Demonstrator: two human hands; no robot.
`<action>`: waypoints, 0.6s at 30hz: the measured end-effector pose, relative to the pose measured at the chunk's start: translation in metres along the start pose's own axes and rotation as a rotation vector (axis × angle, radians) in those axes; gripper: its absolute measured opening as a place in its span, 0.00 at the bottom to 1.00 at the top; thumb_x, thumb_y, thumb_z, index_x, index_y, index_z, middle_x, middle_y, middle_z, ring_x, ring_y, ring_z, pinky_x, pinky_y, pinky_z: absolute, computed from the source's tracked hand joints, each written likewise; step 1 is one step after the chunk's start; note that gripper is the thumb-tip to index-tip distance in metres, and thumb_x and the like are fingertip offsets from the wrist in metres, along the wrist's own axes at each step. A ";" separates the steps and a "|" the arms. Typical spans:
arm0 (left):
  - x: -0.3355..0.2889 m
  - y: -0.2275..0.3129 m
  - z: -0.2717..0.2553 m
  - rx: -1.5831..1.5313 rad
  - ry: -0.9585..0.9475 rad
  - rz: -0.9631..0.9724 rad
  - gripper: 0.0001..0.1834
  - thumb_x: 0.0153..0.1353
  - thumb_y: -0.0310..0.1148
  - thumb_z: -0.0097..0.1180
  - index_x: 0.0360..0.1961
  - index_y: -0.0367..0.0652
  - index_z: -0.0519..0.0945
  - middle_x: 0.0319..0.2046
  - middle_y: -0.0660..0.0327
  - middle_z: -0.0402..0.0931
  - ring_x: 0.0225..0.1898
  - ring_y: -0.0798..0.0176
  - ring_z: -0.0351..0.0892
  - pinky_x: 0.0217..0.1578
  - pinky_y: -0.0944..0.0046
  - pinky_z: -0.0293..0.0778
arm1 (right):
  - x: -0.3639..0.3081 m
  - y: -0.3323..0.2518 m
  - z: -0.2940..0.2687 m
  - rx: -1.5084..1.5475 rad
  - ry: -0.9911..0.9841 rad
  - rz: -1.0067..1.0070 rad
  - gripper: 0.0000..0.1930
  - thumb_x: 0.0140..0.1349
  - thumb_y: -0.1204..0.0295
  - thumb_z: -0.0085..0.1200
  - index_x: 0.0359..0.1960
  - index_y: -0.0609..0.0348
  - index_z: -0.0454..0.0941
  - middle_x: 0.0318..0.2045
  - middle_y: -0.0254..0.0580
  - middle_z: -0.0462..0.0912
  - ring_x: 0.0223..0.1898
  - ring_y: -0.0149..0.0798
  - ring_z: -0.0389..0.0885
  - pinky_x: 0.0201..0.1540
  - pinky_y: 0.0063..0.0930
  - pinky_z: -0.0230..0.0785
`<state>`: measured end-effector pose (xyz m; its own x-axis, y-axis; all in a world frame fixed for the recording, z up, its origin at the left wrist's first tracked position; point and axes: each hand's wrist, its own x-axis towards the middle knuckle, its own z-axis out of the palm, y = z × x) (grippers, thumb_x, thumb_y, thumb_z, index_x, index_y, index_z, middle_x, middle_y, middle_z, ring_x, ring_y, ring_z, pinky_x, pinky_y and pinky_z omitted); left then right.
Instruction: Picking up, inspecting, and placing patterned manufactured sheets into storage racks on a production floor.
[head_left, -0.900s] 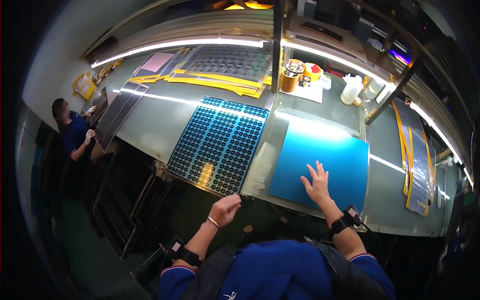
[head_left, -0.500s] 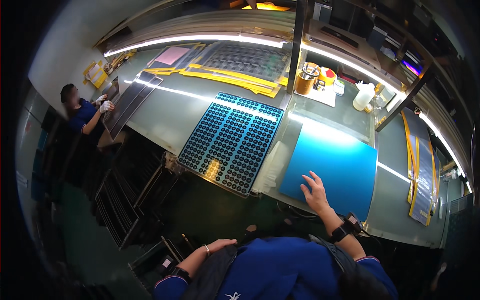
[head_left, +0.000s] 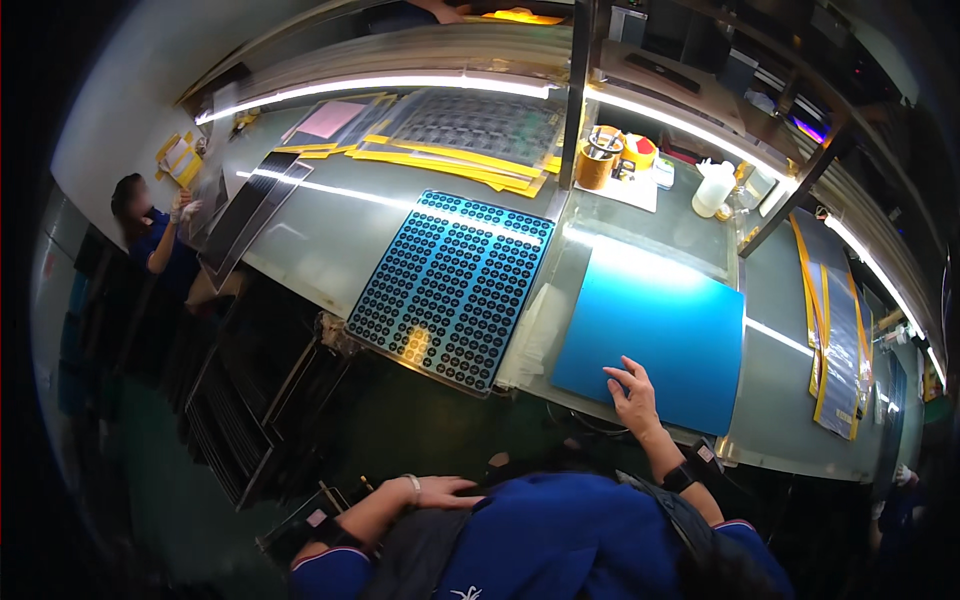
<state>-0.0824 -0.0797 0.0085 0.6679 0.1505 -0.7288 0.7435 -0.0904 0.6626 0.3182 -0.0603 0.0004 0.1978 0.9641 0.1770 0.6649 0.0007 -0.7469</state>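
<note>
1. Currently, plain blue sheet (head_left: 660,325) lies flat on the table (head_left: 335,238); not lifted.
2. Right hand (head_left: 634,402) over the sheet's near edge: grip half open, empty; contact can't tell.
3. Left hand (head_left: 440,491) short of the sheet, at the waist: fingers fairly straight, nothing visible held.
4. Dot-patterned panel (head_left: 450,290), left of the sheet: dots cover its face; blue sheet shows none.

No legible text. White emblem (head_left: 466,593) on near blue shirt (head_left: 560,535). Pale labels on left wrist device (head_left: 317,518) and right wrist device (head_left: 705,453): print too small to read.
</note>
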 end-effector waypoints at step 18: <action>0.038 -0.048 0.014 -0.679 0.113 -0.299 0.34 0.61 0.59 0.45 0.51 0.36 0.75 0.52 0.54 0.73 0.52 0.62 0.73 0.55 0.64 0.65 | -0.005 -0.006 -0.011 0.003 0.056 0.065 0.12 0.56 0.74 0.55 0.43 0.55 0.80 0.49 0.51 0.75 0.52 0.50 0.74 0.53 0.35 0.66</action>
<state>-0.0926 -0.0832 -0.0533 0.4062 0.1773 -0.8964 0.6839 0.5917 0.4269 0.3214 -0.0686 0.0110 0.2809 0.9457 0.1636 0.6475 -0.0609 -0.7597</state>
